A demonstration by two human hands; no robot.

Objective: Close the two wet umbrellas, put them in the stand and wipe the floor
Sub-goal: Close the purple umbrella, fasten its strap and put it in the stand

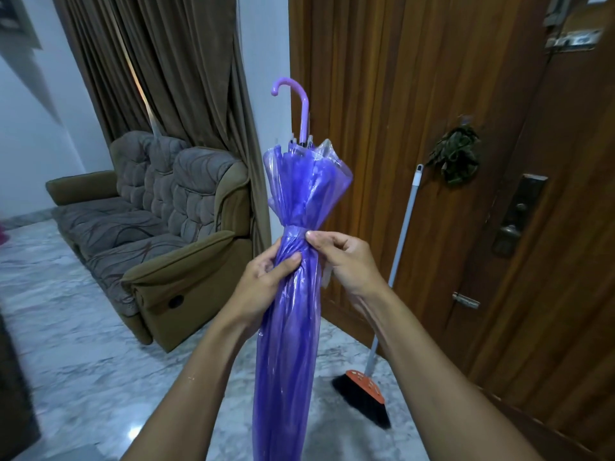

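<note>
I hold the purple umbrella [293,294] upright in front of me, handle end up, its curved lilac handle [293,94] hooking over to the left above the bunched canopy. The translucent canopy is folded in and gathered, cinched at a narrow waist about a third of the way down, with the loose edge flaring out above that point and the long folded body running down between my forearms and out of the bottom of the view. My left hand [263,277] wraps the canopy just below the waist, thumb pressed across the front of the folds, so that hand is clenched on the umbrella. My right hand [346,257] sits a little higher on the other side, thumb and forefinger pinching at the cinched band, also grasping the umbrella. Behind it stands a white wall edge and a wooden door [432,161], with a broom [382,361] leaning against the door to my right, its orange head and black bristles resting on the marble floor [83,361]. A dark cloth [457,154] hangs on the door. To my left a brown sofa [149,234] sits under long brown curtains [166,61]
</note>
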